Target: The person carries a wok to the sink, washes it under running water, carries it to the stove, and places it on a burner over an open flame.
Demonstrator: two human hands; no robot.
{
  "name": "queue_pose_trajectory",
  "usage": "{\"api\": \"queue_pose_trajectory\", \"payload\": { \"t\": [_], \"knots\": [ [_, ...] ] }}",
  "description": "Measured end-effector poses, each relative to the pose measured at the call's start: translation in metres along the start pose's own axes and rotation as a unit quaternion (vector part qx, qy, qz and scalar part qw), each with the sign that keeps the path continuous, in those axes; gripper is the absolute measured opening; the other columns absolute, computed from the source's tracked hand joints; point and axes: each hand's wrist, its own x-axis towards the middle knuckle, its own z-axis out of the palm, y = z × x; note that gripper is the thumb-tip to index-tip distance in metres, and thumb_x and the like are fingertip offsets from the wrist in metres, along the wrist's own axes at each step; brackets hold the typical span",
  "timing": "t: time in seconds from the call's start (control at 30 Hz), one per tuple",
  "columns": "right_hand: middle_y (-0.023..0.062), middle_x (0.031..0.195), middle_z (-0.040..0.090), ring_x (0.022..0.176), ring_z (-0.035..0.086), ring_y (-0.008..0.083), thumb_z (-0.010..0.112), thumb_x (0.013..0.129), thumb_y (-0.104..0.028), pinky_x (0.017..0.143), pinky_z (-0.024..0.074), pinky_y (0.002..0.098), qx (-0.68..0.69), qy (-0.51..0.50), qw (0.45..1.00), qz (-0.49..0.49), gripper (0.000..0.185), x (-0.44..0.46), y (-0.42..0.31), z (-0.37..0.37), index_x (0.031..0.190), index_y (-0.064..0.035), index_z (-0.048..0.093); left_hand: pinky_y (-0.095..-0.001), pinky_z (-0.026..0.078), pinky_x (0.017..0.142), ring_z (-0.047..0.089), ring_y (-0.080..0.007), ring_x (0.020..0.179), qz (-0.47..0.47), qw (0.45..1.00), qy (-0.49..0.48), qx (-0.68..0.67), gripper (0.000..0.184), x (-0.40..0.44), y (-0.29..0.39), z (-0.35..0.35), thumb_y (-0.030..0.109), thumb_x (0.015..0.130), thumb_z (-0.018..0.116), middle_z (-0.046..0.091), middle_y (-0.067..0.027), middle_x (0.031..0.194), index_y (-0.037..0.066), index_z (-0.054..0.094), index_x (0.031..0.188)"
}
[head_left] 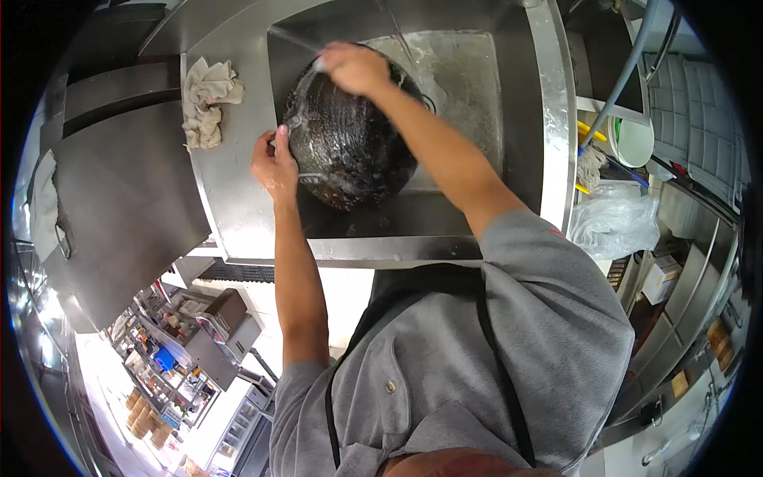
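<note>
A large round wok (346,143), blackened and wet with suds, rests bottom up and tilted in the metal sink (520,111). At its left edge my left hand (275,163) grips the rim, thumb raised and fingers mostly hidden. My right hand (355,69) is closed over the far part of the wok's underside, blurred by motion. A small whitish bit shows at its fingertips, too little to name. Shallow cloudy water (465,87) lies in the sink to the right of the wok.
A crumpled beige cloth (208,103) lies on the steel counter left of the sink. A hose (628,75) hangs at the right, near a white bucket (634,143) and a clear plastic bag (616,222). The sink's front edge (381,248) runs before my body.
</note>
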Motion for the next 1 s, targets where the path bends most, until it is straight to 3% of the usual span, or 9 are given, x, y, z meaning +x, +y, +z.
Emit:
{"api": "queue_pose_trajectory", "payload": {
  "t": [0.1,0.13,0.27,0.37,0.47,0.63,0.77,0.83,1.0],
  "knots": [
    [0.0203,0.111,0.062,0.104,0.058,0.034,0.039,0.092,-0.029,0.088,0.0434,0.0404,0.243,-0.041,0.958,0.149,0.038,0.005,0.075,-0.023,0.108,-0.0057,0.064,-0.0296,0.034,0.048,0.039,-0.0116,0.052,-0.033,0.999,0.002,0.013,0.035,-0.005,-0.001,0.0,0.034,0.081,0.072,0.045,-0.0023,0.056,-0.001,0.066,0.084],
    [0.024,0.11,0.061,0.106,0.056,0.0378,0.035,0.094,-0.03,0.091,0.0415,0.043,0.076,-0.014,0.982,0.175,0.043,-0.008,0.151,0.019,0.107,-0.0005,0.063,-0.0287,0.034,0.048,0.039,-0.0104,0.053,-0.044,0.999,0.007,0.014,0.034,-0.006,-0.001,0.0,0.033,0.081,0.072,0.045,-0.0019,0.056,-0.001,0.066,0.085],
    [0.025,0.137,0.042,0.129,0.038,0.0371,0.032,0.098,-0.028,0.108,0.0282,0.0383,0.27,0.101,0.884,0.368,0.048,-0.148,0.16,0.031,0.133,0.0042,0.042,-0.0291,0.035,0.05,0.04,-0.0113,0.053,-0.053,0.998,0.024,-0.007,0.037,0.003,0.002,0.009,0.036,0.081,0.071,0.045,-0.002,0.055,0.0,0.065,0.087],
    [0.024,0.146,0.027,0.137,0.022,0.0384,0.041,0.097,-0.02,0.113,0.0161,0.039,0.132,0.152,0.956,0.212,0.052,-0.203,0.066,0.023,0.142,0.0027,0.027,-0.0301,0.036,0.051,0.042,-0.0129,0.053,-0.031,0.999,-0.013,0.019,0.041,0.012,0.012,0.009,0.041,0.082,0.069,0.047,-0.0021,0.055,0.001,0.065,0.088],
    [0.0219,0.142,0.035,0.131,0.034,0.0387,0.054,0.089,-0.018,0.109,0.0245,0.0486,0.056,0.13,0.99,-0.016,0.051,-0.17,-0.018,-0.029,0.137,-0.0061,0.042,-0.0324,0.039,0.053,0.045,-0.0153,0.053,-0.053,0.997,-0.023,0.056,0.042,0.028,0.028,0.016,0.045,0.082,0.067,0.051,-0.0043,0.056,0.003,0.066,0.089],
    [0.011,0.135,0.049,0.126,0.044,0.0271,0.041,0.094,-0.041,0.104,0.0351,0.0369,0.059,0.057,0.987,0.142,0.046,-0.021,0.042,-0.027,0.127,-0.0129,0.054,-0.0342,0.041,0.056,0.049,-0.0181,0.055,-0.003,0.998,-0.017,0.06,0.042,0.039,0.032,0.021,0.045,0.082,0.067,0.054,-0.0069,0.059,0.004,0.067,0.091],
    [0.0027,0.132,0.053,0.121,0.049,0.0257,0.044,0.092,-0.036,0.099,0.0419,0.0371,0.019,-0.042,0.997,-0.057,0.038,0.006,-0.031,-0.034,0.121,-0.0156,0.06,-0.0365,0.044,0.06,0.053,-0.0219,0.06,0.022,0.995,-0.019,0.094,0.036,0.058,0.045,0.037,0.039,0.085,0.063,0.059,-0.0098,0.065,0.004,0.069,0.092],
    [0.0028,0.126,0.057,0.121,0.05,0.0268,0.054,0.088,-0.024,0.097,0.0442,0.0368,-0.031,0.072,0.989,-0.122,0.034,-0.014,-0.055,-0.031,0.12,-0.0141,0.06,-0.0392,0.045,0.063,0.056,-0.0237,0.064,0.011,0.996,-0.018,0.091,0.034,0.066,0.049,0.041,0.035,0.09,0.058,0.062,-0.0099,0.068,0.002,0.068,0.09],
    [0.009,0.124,0.057,0.122,0.047,0.0301,0.059,0.082,-0.015,0.099,0.0416,0.0419,0.043,0.121,0.965,-0.228,0.039,-0.101,-0.049,-0.039,0.121,-0.014,0.059,-0.0278,0.038,0.045,0.047,-0.0112,0.053,-0.209,0.944,-0.053,-0.251,0.026,0.072,0.036,0.041,0.023,0.093,0.056,0.051,0.0011,0.062,0.001,0.065,0.084]
  ]
}}
